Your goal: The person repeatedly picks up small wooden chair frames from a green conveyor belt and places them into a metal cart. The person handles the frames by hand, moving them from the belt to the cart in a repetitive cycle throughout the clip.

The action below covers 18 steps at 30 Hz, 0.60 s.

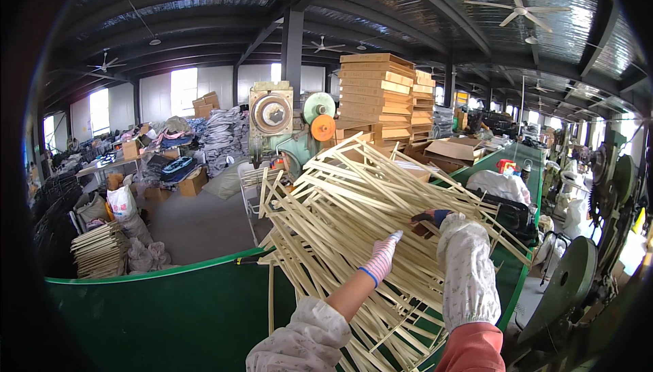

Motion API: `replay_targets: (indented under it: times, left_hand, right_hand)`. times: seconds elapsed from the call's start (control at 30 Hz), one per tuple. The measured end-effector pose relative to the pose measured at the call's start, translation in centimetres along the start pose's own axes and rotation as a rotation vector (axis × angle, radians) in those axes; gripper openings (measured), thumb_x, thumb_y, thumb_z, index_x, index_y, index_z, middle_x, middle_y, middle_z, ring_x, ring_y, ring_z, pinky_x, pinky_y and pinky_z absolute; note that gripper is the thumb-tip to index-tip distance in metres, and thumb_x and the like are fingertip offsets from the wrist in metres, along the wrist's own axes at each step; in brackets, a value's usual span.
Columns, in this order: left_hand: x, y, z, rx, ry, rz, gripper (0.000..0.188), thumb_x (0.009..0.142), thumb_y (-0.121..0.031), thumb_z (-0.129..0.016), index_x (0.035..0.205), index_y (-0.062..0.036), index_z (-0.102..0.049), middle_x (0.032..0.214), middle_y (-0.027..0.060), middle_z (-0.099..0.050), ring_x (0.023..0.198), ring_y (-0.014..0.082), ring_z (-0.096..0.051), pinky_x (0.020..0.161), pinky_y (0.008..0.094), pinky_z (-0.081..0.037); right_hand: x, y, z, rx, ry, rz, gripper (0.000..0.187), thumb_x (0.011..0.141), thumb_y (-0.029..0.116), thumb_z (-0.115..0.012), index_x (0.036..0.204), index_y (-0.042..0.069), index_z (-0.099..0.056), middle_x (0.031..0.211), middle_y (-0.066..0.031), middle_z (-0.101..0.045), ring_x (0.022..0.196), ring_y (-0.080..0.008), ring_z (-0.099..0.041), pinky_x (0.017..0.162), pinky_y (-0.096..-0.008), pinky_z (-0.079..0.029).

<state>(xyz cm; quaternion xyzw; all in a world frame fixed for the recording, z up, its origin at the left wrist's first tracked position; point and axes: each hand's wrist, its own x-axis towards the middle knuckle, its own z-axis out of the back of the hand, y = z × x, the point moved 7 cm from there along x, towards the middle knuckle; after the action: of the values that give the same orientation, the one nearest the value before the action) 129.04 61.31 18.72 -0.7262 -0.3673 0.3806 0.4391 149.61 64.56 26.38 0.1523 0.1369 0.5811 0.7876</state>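
Observation:
A large heap of long, thin, pale strips point(340, 202), which look like wood or bamboo, lies criss-crossed on a green conveyor belt point(170, 317). My left hand point(382, 258), in a pink-and-white striped glove with a blue cuff edge, rests over the middle of the heap, its fingers stretched out toward the upper right. Further up and to the right, my right hand point(430, 221), in a dark glove, reaches leftward onto the strips with its fingers apart. Pale patterned sleeve covers wrap both forearms. The undersides of both hands are hidden.
Behind the heap stand a green machine point(272, 120) with round wheels and a tall stack of cardboard boxes point(377, 96). An open carton point(454, 149) sits farther along the belt. Dark machinery with a large disc point(561, 280) flanks the right side. Bundled strips point(100, 248) lie at left.

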Motion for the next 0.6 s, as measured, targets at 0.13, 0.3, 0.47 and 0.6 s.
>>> replay_targets:
  times: [0.13, 0.3, 0.47, 0.6]
  left_hand:
    - [1.4, 0.6, -0.5, -0.134, -0.023, 0.107, 0.094, 0.061, -0.045, -0.074, 0.131, 0.0007, -0.031, 0.136, 0.0182, -0.032, 0.125, 0.0284, -0.031, 0.100, 0.0412, -0.027]
    - [2.6, 0.6, -1.1, -0.275, 0.022, 0.105, 0.112, 0.059, -0.042, -0.078, 0.138, -0.0071, -0.008, 0.140, 0.0169, -0.022, 0.126, 0.0326, -0.026, 0.102, 0.0428, -0.026]
    - [2.6, -0.1, -1.0, -0.320, -0.008, 0.084, 0.108, 0.058, -0.038, -0.080, 0.136, -0.0037, -0.013, 0.139, 0.0166, -0.024, 0.126, 0.0316, -0.026, 0.102, 0.0435, -0.025]
    - [0.3, -3.3, -0.9, -0.428, 0.079, -0.056, 0.092, 0.058, -0.034, -0.080, 0.129, 0.0008, -0.034, 0.134, 0.0135, -0.035, 0.119, 0.0264, -0.035, 0.098, 0.0384, -0.030]
  right_hand:
    - [0.3, 0.0, -0.6, 0.037, 0.079, 0.051, 0.082, 0.060, 0.061, -0.066, 0.120, 0.009, -0.047, 0.105, -0.0148, -0.046, 0.098, -0.0254, -0.044, 0.085, -0.0340, -0.035]
    - [-0.6, 0.9, -2.3, 0.073, 0.134, 0.119, 0.078, 0.059, 0.061, -0.068, 0.117, 0.010, -0.051, 0.093, -0.0130, -0.047, 0.088, -0.0232, -0.046, 0.078, -0.0330, -0.036]
    - [-2.6, 2.7, -3.4, 0.099, 0.172, 0.195, 0.074, 0.058, 0.061, -0.069, 0.113, 0.012, -0.055, 0.082, -0.0113, -0.049, 0.078, -0.0209, -0.048, 0.071, -0.0321, -0.038]
    - [-5.3, 6.8, -3.3, 0.090, 0.145, 0.348, 0.071, 0.058, 0.060, -0.070, 0.110, 0.013, -0.058, 0.073, -0.0099, -0.050, 0.070, -0.0191, -0.049, 0.065, -0.0313, -0.039]
